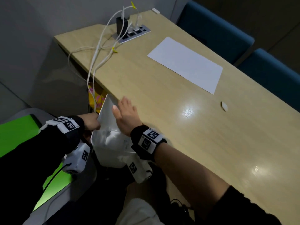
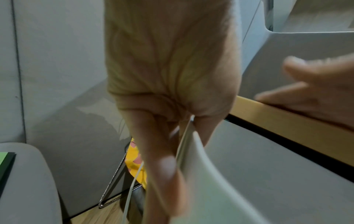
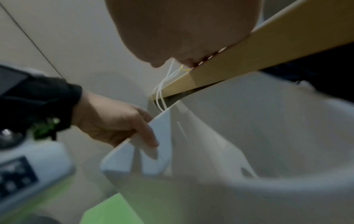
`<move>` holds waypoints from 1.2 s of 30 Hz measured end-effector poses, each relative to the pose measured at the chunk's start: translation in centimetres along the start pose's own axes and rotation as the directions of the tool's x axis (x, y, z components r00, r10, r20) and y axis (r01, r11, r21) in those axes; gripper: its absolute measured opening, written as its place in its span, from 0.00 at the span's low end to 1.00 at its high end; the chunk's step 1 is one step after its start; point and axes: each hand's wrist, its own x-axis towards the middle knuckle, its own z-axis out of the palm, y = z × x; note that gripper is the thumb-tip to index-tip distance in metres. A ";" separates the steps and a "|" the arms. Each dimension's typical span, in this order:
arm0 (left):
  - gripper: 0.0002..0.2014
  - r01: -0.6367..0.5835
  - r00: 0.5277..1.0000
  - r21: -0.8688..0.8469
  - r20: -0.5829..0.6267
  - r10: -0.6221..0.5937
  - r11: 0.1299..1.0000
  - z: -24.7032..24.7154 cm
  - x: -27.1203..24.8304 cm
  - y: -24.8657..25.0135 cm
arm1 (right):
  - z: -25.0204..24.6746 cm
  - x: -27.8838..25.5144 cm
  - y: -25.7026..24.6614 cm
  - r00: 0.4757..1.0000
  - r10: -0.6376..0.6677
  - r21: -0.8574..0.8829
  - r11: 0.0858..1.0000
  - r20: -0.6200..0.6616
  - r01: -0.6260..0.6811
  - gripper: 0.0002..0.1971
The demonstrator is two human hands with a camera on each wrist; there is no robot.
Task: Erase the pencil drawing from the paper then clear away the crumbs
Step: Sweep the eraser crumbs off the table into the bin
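Note:
A blank white paper point(image 1: 186, 64) lies on the wooden table point(image 1: 178, 127), with no drawing visible on it. A small white eraser point(image 1: 224, 106) sits to the paper's right, nearer me. My left hand point(image 1: 92, 122) pinches the rim of a white plastic bin point(image 1: 110, 145) held just under the table's left edge point(image 2: 287, 128). My right hand point(image 1: 125, 110) lies flat with straight fingers on the tabletop at that edge, right above the bin's mouth. The left wrist view shows the left hand's fingers point(image 2: 168, 163) over the bin point(image 2: 210, 174) rim. No crumbs can be made out.
White cables point(image 1: 99, 51) run from a power strip point(image 1: 134, 32) at the table's far left and hang over the edge beside the bin. Blue chairs point(image 1: 227, 31) stand behind the table. A grey and green seat point(image 1: 19, 130) is at my left.

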 end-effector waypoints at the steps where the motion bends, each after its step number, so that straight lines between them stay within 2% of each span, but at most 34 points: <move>1: 0.12 0.005 1.000 0.003 0.002 -0.005 1.000 -0.3 0.1 -0.1 | -0.6 0.5 -0.5 0.999 -0.035 0.094 0.995 0.025 0.033 0.28; 2: 0.10 0.013 1.000 -0.006 0.009 -0.013 1.000 -0.5 0.1 -0.3 | -1.6 1.1 -0.7 0.999 -0.053 0.132 0.990 0.009 0.052 0.28; 4: 0.06 0.028 0.999 -0.029 0.042 -0.027 0.999 -1.0 -0.2 -0.3 | -3.9 3.0 -0.2 0.995 -0.020 0.055 0.998 -0.095 0.026 0.30; 7: 0.06 0.022 0.998 -0.038 0.062 -0.020 0.999 -1.7 -0.1 0.1 | -7.8 7.0 1.6 0.958 0.162 -0.047 0.983 -0.236 -0.178 0.33; 10: 0.11 0.015 0.998 -0.052 0.059 -0.012 0.999 -2.4 0.0 0.5 | -9.7 10.2 3.5 0.890 0.388 -0.092 0.904 -0.240 -0.419 0.38; 12: 0.12 0.026 0.997 -0.070 0.069 -0.022 0.997 -3.1 0.3 0.5 | -9.9 11.4 4.8 0.853 0.472 -0.100 0.859 -0.224 -0.502 0.40; 13: 0.12 0.037 0.997 -0.077 0.073 -0.032 0.996 -3.4 0.5 0.4 | -9.8 12.0 5.2 0.856 0.473 -0.127 0.855 -0.211 -0.503 0.41; 17: 0.08 0.062 0.994 -0.074 0.094 -0.054 0.995 -4.2 1.1 -0.2 | -9.2 13.8 4.1 0.930 0.339 -0.314 0.875 -0.144 -0.368 0.40; 20: 0.07 0.070 0.993 -0.120 0.106 -0.057 0.990 -4.7 1.6 -0.7 | -8.8 15.3 2.5 0.964 0.265 -0.422 0.872 -0.021 -0.249 0.39; 24: 0.07 0.059 0.993 -0.147 0.114 -0.042 0.987 -5.2 1.7 -0.7 | -8.3 15.5 1.9 0.984 0.087 -0.557 0.830 0.154 0.014 0.38; 28: 0.09 0.058 0.992 -0.158 0.122 -0.039 0.986 -5.3 1.8 -0.6 | -7.8 14.8 1.0 0.944 -0.080 -0.600 0.754 0.320 0.267 0.36; 32: 0.06 0.079 0.988 -0.153 0.141 -0.057 0.985 -5.3 2.1 -0.8 | -6.8 13.5 -0.3 0.872 -0.180 -0.591 0.671 0.456 0.447 0.33; 36: 0.07 0.080 0.990 -0.129 0.126 -0.063 0.988 -5.0 1.9 -0.8 | -5.8 11.0 -0.7 0.796 -0.256 -0.523 0.638 0.549 0.566 0.33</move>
